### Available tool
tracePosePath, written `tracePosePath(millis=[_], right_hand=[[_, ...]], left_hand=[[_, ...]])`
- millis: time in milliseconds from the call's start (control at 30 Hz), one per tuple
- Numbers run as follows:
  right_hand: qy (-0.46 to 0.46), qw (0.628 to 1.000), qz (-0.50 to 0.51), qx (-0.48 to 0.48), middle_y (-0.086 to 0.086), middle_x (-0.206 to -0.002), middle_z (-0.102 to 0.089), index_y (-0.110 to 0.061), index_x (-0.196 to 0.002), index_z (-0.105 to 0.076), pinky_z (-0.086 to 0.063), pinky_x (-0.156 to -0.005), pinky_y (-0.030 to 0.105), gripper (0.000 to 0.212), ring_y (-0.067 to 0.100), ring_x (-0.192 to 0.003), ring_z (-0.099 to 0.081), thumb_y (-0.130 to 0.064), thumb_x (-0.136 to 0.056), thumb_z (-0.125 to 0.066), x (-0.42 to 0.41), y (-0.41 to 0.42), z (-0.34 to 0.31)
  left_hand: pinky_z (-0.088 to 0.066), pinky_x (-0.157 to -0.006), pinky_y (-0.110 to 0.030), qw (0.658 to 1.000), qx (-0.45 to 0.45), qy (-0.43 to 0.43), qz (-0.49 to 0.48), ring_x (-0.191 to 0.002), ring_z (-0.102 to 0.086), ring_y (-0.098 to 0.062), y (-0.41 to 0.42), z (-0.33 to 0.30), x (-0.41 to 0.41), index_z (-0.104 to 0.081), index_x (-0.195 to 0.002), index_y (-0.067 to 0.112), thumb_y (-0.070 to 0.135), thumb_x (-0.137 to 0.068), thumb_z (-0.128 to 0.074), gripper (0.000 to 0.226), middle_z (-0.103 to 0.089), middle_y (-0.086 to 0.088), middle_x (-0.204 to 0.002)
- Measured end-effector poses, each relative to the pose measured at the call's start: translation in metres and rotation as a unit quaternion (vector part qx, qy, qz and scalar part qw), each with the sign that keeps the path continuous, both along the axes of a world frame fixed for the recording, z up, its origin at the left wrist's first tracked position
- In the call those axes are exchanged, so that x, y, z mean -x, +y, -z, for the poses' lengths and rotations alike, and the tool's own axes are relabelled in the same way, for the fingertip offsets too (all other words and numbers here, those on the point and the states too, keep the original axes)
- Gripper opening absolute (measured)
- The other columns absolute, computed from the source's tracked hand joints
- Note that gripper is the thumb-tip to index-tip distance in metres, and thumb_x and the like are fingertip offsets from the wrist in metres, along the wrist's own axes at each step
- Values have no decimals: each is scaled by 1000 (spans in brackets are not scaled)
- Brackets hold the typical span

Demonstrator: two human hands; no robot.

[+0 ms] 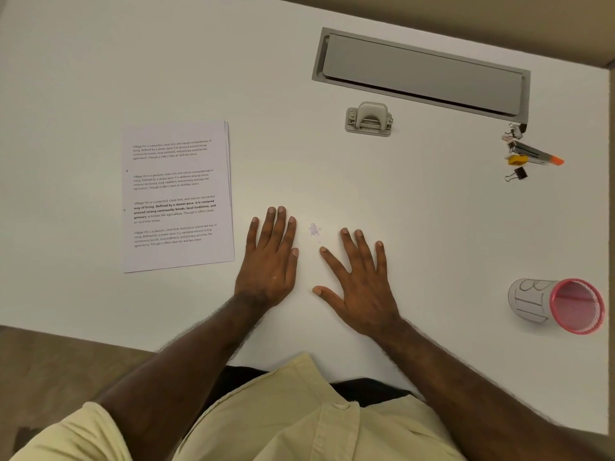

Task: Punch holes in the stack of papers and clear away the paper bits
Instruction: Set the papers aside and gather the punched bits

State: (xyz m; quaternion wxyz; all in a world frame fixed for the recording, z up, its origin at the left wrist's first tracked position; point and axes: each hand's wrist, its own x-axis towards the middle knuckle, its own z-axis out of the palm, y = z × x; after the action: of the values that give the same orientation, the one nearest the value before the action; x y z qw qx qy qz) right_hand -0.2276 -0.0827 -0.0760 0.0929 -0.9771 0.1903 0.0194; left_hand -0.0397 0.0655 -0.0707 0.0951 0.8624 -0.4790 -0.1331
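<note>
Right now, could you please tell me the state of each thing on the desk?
stack of papers: flat, printed side up, sheets slightly fanned.
hole punch: upright, untouched.
paper bits: small loose pile between the hands.
left hand: flat, empty.
right hand: flat, fingers spread, empty.
pink cup: on its side.
cable hatch: lid slightly ajar.

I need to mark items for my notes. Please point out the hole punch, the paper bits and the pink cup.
hole punch (368,119), head view, on its lever top.
paper bits (314,229), head view, middle of the small pile between the hands.
pink cup (532,302), head view, on its white labelled side.
</note>
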Motion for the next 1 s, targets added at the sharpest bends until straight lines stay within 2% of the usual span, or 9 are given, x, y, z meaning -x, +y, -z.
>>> tracePosePath(millis=[267, 333, 400, 467, 567, 733, 867, 933, 1000], right_hand=[[29, 999, 26, -8, 8, -179, -7, -37, -169, -14, -4, -130, 65, 77, 33, -166, -4, -76, -104, -26, -35, 1, -12], [-3, 999, 27, -42, 10, -176, -21, -30, -167, -28, -17, -131, 59, 67, 32, -164, -18, -62, -109, -35, -46, -2, -19], [-61, 995, 20, -76, 14, -167, -43, -16, -159, -48, -36, -126, 52, 54, 32, -155, -40, -37, -110, -54, -55, -5, -26], [-83, 992, 7, -96, 15, -158, -54, -8, -152, -56, -47, -120, 47, 49, 33, -147, -52, -10, -103, -64, -63, -10, -31], [-35, 990, -25, -138, 13, -162, -49, -10, -156, -51, -42, -121, 42, 63, 31, -151, -47, 10, -96, -58, -78, -16, -43], [59, 985, -100, -129, 17, -167, -40, -4, -158, -46, -41, -122, 42, 50, 33, -156, -36, -2, -108, -48, -94, -17, -53], [110, 985, -130, -39, 13, -147, -53, -1, -143, -54, -57, -93, 41, 36, 30, -133, -52, -2, -110, -40, -98, -13, -59], [127, 981, -149, -8, 11, -133, -56, -3, -130, -59, -53, -78, 35, 30, 27, -121, -55, 2, -107, -40, -101, -11, -62], [145, 974, -175, 14, 11, -128, -59, -4, -124, -63, -45, -73, 35, 30, 27, -117, -57, 5, -104, -41, -103, -11, -68]], left_hand=[[-7, -134, -57, 1000, 5, -1, 0, -167, 7, -28, 0, 3, 0, -7, -171, 13, 43, -112, -15, 67, 5, -8, -180], [-8, -134, -58, 1000, 11, -4, 2, -167, 6, -28, 0, 4, 0, -8, -171, 12, 42, -112, -15, 66, 3, -9, -180], [-9, -134, -58, 1000, 18, -7, 4, -167, 5, -28, 1, 6, 0, -9, -171, 12, 39, -113, -19, 65, 2, -10, -180], [-9, -134, -58, 1000, 22, -9, 4, -167, 5, -28, 1, 6, 0, -9, -171, 11, 37, -113, -22, 65, 1, -10, -180], [-8, -134, -57, 1000, 26, -11, 4, -167, 5, -28, 1, 6, -1, -11, -171, 10, 36, -113, -24, 64, 0, -11, -180], [-9, -134, -58, 1000, 29, -8, 4, -167, 3, -28, 1, 5, 0, -14, -170, 9, 36, -113, -21, 64, -3, -12, -180], [-10, -134, -58, 999, 34, -8, 4, -167, 3, -29, 1, 5, -1, -14, -170, 9, 34, -113, -25, 64, -3, -12, -180], [-10, -133, -58, 999, 34, -8, 2, -167, 4, -28, 1, 6, -1, -14, -171, 9, 34, -113, -26, 64, -2, -12, -180], [-11, -133, -59, 999, 34, -8, 3, -167, 4, -28, 1, 7, 0, -14, -171, 9, 34, -113, -26, 64, -2, -12, -180]])
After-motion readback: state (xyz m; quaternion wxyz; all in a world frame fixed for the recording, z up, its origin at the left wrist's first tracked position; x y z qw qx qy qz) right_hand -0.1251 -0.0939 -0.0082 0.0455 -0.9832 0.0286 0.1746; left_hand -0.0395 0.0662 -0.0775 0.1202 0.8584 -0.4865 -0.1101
